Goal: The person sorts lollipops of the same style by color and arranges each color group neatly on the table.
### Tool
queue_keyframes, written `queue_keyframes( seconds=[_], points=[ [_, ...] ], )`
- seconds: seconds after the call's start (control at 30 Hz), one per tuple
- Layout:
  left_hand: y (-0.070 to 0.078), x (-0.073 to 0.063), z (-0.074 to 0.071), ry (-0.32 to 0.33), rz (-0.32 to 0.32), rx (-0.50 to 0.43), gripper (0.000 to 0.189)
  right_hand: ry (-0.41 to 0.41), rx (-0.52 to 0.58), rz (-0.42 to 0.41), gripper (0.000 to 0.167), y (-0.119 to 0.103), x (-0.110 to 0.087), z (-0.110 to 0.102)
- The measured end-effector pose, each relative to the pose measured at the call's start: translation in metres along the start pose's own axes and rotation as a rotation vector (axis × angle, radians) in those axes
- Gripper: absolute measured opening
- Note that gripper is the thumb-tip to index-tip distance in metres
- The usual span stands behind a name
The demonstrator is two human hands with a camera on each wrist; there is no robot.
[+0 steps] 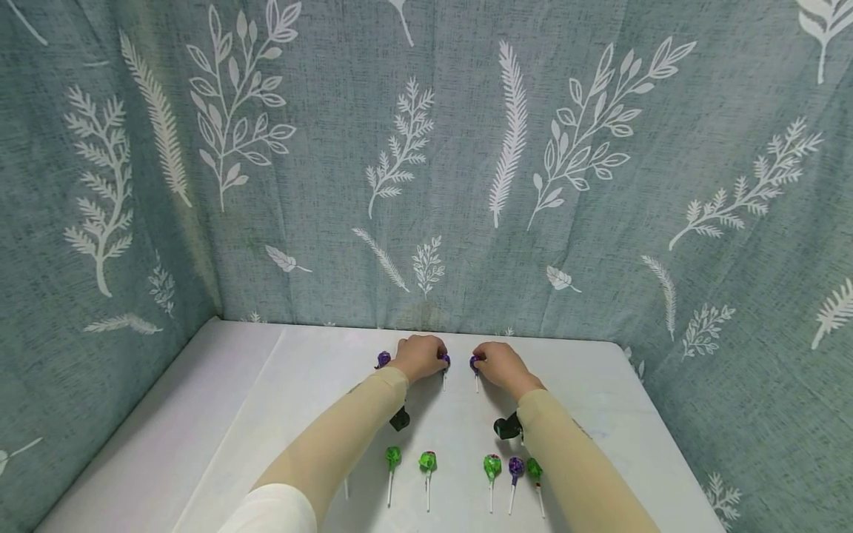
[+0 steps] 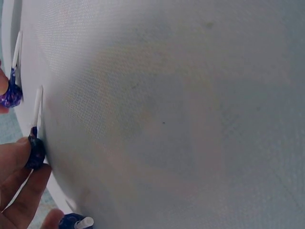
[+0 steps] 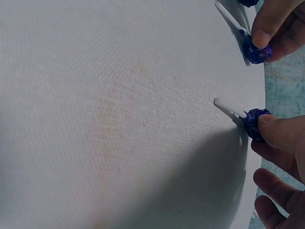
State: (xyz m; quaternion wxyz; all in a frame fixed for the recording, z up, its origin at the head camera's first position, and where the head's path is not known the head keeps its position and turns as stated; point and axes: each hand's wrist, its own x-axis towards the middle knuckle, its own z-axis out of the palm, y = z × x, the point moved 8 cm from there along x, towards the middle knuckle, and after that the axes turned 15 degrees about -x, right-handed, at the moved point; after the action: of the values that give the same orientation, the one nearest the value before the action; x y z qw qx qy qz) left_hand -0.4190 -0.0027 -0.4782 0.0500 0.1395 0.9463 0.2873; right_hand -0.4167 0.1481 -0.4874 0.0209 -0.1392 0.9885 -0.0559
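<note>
Near the far edge of the white table, my left hand (image 1: 420,358) pinches a purple-wrapped lollipop (image 2: 35,153) by its head between thumb and fingers. Its white stick points back toward me. To the right, my right hand (image 1: 503,364) pinches another purple lollipop (image 3: 255,125) the same way, its stick also toward me. A short gap separates the two lollipops. Just left of my left hand lies a third purple lollipop (image 1: 383,360), its stick hidden behind the hand in the head view.
In a nearer row lie a green lollipop (image 1: 393,457), a second green one (image 1: 427,462), another green (image 1: 492,466), a purple one (image 1: 516,467) and a further green (image 1: 534,469) beside my right forearm. A white stick (image 1: 346,488) shows by my left forearm. A leaf-patterned curtain (image 1: 460,163) hangs behind the table.
</note>
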Motion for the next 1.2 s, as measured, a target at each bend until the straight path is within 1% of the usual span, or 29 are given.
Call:
queue_keyframes(
  seconds=[0.23, 0.43, 0.53, 0.7, 0.93, 1.07, 1.2],
  points=[
    [0.000, -0.001, 0.000, 0.000, 0.005, -0.004, 0.021, 0.021, 0.003, -0.015, 0.023, -0.002, -0.002, -0.002],
    [0.001, -0.001, -0.002, -0.003, 0.001, -0.007, 0.021, 0.019, 0.036, 0.021, 0.031, 0.000, -0.006, -0.006],
    [0.000, -0.001, -0.001, -0.009, -0.006, -0.007, 0.022, 0.036, 0.036, 0.016, 0.032, 0.000, -0.010, -0.010],
    [0.000, -0.001, 0.000, -0.011, -0.010, -0.015, 0.021, 0.088, 0.079, -0.016, 0.034, 0.001, -0.025, -0.019],
    [0.002, -0.004, -0.003, -0.006, 0.005, -0.020, 0.024, 0.155, 0.118, -0.071, 0.037, 0.006, -0.048, -0.030],
    [0.002, -0.005, -0.003, -0.007, 0.010, -0.018, 0.025, 0.164, 0.158, -0.084, 0.038, 0.008, -0.062, -0.034],
    [0.001, -0.005, -0.002, -0.015, 0.007, -0.019, 0.025, 0.139, 0.196, -0.112, 0.036, 0.009, -0.078, -0.035]
  ],
)
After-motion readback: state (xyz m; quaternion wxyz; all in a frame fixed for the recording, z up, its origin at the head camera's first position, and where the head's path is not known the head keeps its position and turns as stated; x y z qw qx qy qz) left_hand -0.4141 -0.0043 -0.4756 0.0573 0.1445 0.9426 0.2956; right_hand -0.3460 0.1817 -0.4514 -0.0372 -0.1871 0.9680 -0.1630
